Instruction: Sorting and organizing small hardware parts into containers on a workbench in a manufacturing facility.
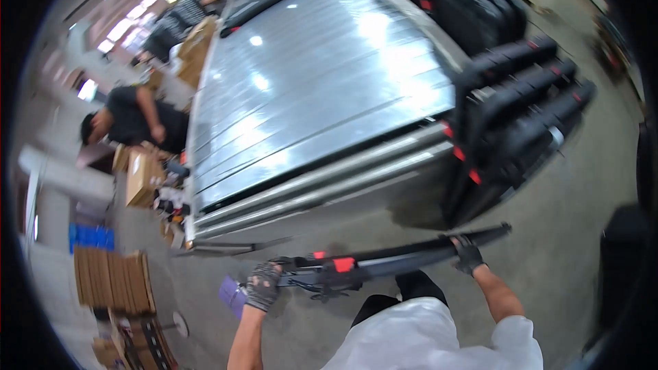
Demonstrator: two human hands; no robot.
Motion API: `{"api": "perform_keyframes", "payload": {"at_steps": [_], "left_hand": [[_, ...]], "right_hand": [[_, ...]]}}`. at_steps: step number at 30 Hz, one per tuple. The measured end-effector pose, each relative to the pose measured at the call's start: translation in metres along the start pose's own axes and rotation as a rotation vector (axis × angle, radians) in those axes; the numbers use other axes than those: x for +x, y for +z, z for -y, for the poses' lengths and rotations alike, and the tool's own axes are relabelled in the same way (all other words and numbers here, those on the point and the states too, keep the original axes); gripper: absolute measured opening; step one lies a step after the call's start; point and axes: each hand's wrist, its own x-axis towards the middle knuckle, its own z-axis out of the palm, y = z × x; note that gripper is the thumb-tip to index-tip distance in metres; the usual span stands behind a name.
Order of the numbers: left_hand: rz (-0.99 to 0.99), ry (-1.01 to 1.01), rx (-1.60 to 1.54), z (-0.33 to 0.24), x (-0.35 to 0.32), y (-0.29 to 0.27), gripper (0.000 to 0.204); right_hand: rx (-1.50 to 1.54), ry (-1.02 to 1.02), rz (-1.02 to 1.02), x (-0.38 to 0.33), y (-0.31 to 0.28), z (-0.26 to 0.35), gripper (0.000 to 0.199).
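We carry the long dark case (394, 264) crosswise in front of our legs (423, 286), on our side of the slatted metal bench (322, 82) and clear of it. Our left hand (262, 286) takes the left end and our right hand (469, 255) sits just short of the right tip, presumably spread so that such a long piece does not dip or twist. Each grip is narrow, closed around the case; blur and gloves leave us unable to tell how firmly. The red tabs (344, 264) lie nearer the left grip. Similar black cases (524, 106) stand close together beside the bench's near right corner, probably to save room.
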Motion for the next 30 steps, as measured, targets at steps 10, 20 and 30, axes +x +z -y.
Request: {"api": "perform_keyframes", "payload": {"at_steps": [10, 20, 30], "left_hand": [[0.188, -0.187, -0.087, 0.077, -0.036, 0.053, 0.029], [0.129, -0.398, -0.223, 0.325, -0.155, 0.084, 0.031], [0.263, -0.469, -0.091, 0.559, -0.041, -0.059, 0.04]], "right_hand": [[-0.196, 0.035, 0.442, 0.071, 0.066, 0.023, 0.035], [-0.209, -0.162, 0.53, 0.163, -0.001, 0.289, 0.027], [-0.317, -0.328, 0.426, 0.344, -0.252, 0.48, 0.076]]}}
